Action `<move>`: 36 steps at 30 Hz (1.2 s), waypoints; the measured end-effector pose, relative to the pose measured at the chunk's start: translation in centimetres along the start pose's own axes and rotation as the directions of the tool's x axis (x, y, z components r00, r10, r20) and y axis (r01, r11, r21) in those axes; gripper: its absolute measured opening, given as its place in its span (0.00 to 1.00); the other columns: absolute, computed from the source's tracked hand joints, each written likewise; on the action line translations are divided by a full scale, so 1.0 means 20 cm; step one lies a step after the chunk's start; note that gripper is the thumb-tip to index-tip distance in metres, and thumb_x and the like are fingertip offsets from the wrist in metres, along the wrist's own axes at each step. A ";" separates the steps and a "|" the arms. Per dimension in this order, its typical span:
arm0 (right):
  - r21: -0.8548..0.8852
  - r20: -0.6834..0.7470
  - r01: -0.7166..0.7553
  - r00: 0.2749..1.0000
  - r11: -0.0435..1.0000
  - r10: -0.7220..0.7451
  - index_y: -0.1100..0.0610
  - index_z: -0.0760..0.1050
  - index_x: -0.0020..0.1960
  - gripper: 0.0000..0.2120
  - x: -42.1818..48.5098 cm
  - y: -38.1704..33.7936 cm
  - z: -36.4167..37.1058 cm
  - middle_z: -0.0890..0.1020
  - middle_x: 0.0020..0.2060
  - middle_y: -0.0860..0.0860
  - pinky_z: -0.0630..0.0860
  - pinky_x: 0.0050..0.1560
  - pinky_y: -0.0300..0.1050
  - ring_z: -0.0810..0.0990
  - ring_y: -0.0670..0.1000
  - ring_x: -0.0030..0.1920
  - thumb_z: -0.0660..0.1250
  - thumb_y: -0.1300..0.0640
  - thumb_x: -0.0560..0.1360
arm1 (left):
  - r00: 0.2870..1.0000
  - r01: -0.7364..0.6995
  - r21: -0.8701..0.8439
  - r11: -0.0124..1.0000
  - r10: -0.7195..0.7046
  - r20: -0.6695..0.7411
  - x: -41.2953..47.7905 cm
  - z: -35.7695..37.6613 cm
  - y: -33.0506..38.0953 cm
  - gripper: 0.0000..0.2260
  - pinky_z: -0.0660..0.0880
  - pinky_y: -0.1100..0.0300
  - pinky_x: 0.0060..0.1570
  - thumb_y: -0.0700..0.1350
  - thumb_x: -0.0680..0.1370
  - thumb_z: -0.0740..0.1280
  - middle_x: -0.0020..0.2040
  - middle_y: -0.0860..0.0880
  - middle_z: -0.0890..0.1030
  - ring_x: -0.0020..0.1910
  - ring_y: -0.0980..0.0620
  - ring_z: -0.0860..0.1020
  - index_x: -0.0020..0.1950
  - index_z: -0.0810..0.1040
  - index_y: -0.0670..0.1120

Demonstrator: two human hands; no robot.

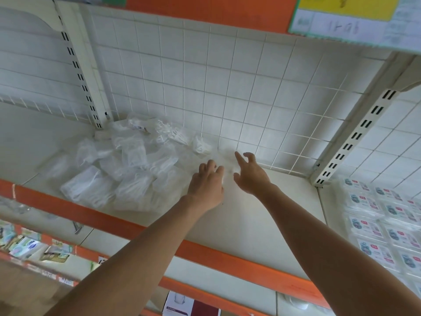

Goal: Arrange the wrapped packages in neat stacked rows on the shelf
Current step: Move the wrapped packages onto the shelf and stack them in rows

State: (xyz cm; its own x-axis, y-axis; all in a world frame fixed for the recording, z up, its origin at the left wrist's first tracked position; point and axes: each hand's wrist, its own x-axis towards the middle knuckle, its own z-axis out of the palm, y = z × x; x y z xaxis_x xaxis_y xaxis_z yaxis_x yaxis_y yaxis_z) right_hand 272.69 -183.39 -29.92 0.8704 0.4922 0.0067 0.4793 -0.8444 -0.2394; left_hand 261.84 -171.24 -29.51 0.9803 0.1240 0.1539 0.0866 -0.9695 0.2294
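Head view: packages [118, 174] lay in loose heap, centre-left of frame, on shelf [262, 220], unstacked. Left hand [208, 181] curled at heap's edge, grip unclear; right hand [250, 175] released, fingers spread. Stacking seemed barely begun; next move called for gripping one package and starting a row.

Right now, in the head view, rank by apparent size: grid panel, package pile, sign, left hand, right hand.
1. grid panel
2. package pile
3. sign, though the frame crops it
4. left hand and right hand: alike, unranked

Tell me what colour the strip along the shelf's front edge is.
The flat front edge strip is plain orange; it shows best in the head view.
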 end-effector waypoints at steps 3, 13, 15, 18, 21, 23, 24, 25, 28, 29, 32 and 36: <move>0.019 -0.064 -0.011 0.998 1.000 0.012 0.52 0.59 0.75 0.28 0.00 0.02 0.01 0.59 0.71 0.55 0.73 0.57 0.52 0.72 0.59 0.64 0.63 0.52 0.78 | 1.000 -0.002 -0.016 1.000 0.002 -0.018 0.00 0.00 0.01 0.16 0.73 0.52 0.55 0.42 0.79 0.61 0.68 0.43 0.64 0.63 0.42 0.67 0.66 0.68 0.43; 0.114 -0.080 -0.046 0.995 0.992 0.056 0.54 0.66 0.64 0.22 -0.04 0.06 -0.03 0.73 0.58 0.55 0.73 0.50 0.50 0.75 0.57 0.56 0.70 0.50 0.74 | 0.994 0.074 -0.014 0.997 -0.075 -0.084 0.06 0.02 0.07 0.19 0.70 0.55 0.45 0.54 0.79 0.64 0.60 0.44 0.72 0.54 0.41 0.75 0.62 0.68 0.42; 0.128 -0.082 -0.067 0.994 0.990 0.077 0.53 0.66 0.63 0.23 -0.07 0.06 -0.04 0.73 0.58 0.54 0.71 0.47 0.47 0.77 0.56 0.53 0.71 0.49 0.73 | 0.987 0.118 -0.018 0.993 -0.119 -0.108 0.07 0.03 0.11 0.21 0.71 0.54 0.47 0.56 0.79 0.64 0.60 0.44 0.71 0.54 0.41 0.75 0.62 0.67 0.42; 0.137 -0.087 -0.086 0.991 0.987 0.098 0.52 0.67 0.62 0.23 -0.11 0.08 -0.06 0.73 0.57 0.52 0.69 0.45 0.45 0.77 0.54 0.51 0.72 0.48 0.72 | 0.971 0.180 -0.042 0.983 -0.185 -0.151 0.08 0.05 0.14 0.22 0.72 0.53 0.49 0.57 0.78 0.65 0.60 0.44 0.71 0.54 0.41 0.75 0.62 0.68 0.43; 0.135 -0.081 -0.090 0.992 0.987 0.101 0.51 0.66 0.62 0.23 -0.16 0.10 -0.07 0.73 0.58 0.51 0.70 0.46 0.45 0.76 0.53 0.51 0.72 0.49 0.72 | 0.958 0.224 -0.122 0.967 -0.242 -0.157 0.10 0.06 0.15 0.20 0.73 0.51 0.50 0.54 0.76 0.68 0.60 0.44 0.71 0.54 0.41 0.74 0.60 0.69 0.43; 0.117 -0.083 -0.088 0.992 0.989 0.098 0.50 0.66 0.64 0.23 -0.20 0.12 -0.09 0.71 0.62 0.51 0.71 0.47 0.46 0.76 0.54 0.54 0.70 0.51 0.73 | 0.956 0.218 -0.214 0.952 -0.252 -0.149 0.09 0.07 0.15 0.17 0.73 0.51 0.51 0.49 0.75 0.69 0.60 0.44 0.70 0.55 0.40 0.72 0.59 0.70 0.42; 0.107 -0.089 -0.087 0.991 0.990 0.097 0.49 0.65 0.66 0.24 -0.23 0.14 -0.10 0.70 0.63 0.51 0.71 0.48 0.46 0.76 0.54 0.55 0.70 0.52 0.73 | 0.959 0.193 -0.259 0.946 -0.238 -0.156 0.09 0.07 0.15 0.16 0.72 0.51 0.51 0.46 0.74 0.69 0.59 0.44 0.70 0.56 0.40 0.71 0.58 0.70 0.42; 0.101 -0.098 -0.087 0.990 0.991 0.097 0.49 0.65 0.67 0.24 -0.26 0.16 -0.12 0.69 0.64 0.51 0.71 0.48 0.46 0.76 0.54 0.56 0.69 0.53 0.74 | 0.962 0.155 -0.302 0.941 -0.213 -0.170 0.08 0.08 0.15 0.16 0.72 0.51 0.51 0.44 0.73 0.69 0.59 0.44 0.69 0.56 0.41 0.71 0.57 0.70 0.42; 0.089 -0.133 -0.104 0.984 0.991 0.115 0.47 0.64 0.69 0.25 -0.35 0.24 -0.18 0.68 0.66 0.52 0.72 0.52 0.47 0.75 0.55 0.59 0.68 0.55 0.74 | 0.966 0.040 -0.439 0.898 -0.148 -0.213 0.06 0.10 0.20 0.19 0.72 0.52 0.52 0.38 0.71 0.70 0.60 0.43 0.68 0.58 0.41 0.70 0.59 0.70 0.42; 0.089 -0.138 -0.116 0.982 0.989 0.128 0.46 0.64 0.69 0.26 -0.39 0.28 -0.20 0.68 0.67 0.51 0.71 0.54 0.47 0.74 0.54 0.61 0.68 0.56 0.74 | 0.969 0.016 -0.495 0.869 -0.136 -0.208 0.06 0.11 0.24 0.20 0.71 0.53 0.53 0.37 0.70 0.70 0.62 0.43 0.67 0.59 0.42 0.70 0.61 0.70 0.41; 0.106 -0.136 -0.134 0.980 0.985 0.147 0.46 0.65 0.70 0.26 -0.53 0.44 -0.28 0.66 0.69 0.50 0.67 0.61 0.46 0.69 0.53 0.67 0.68 0.58 0.75 | 0.981 -0.013 -0.634 0.773 -0.114 -0.159 0.06 0.15 0.40 0.23 0.68 0.57 0.59 0.36 0.71 0.69 0.65 0.43 0.68 0.64 0.44 0.69 0.65 0.68 0.40; 0.035 -0.148 -0.161 0.975 0.986 0.164 0.45 0.67 0.69 0.26 -0.75 0.68 -0.38 0.68 0.70 0.47 0.64 0.66 0.48 0.64 0.53 0.70 0.70 0.56 0.75 | 0.994 -0.073 -0.685 0.725 -0.007 -0.113 0.03 0.22 0.66 0.25 0.65 0.60 0.59 0.35 0.71 0.68 0.66 0.43 0.69 0.66 0.44 0.68 0.67 0.66 0.40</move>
State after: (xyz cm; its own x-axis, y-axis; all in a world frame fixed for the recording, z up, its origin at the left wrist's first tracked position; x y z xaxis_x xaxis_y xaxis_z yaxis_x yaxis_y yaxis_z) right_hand 267.00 -203.78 -25.92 0.9442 0.3101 0.1111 0.3290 -0.9046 -0.2711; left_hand 264.31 -184.89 -30.66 0.9534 0.1534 0.2598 -0.1304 -0.5669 0.8134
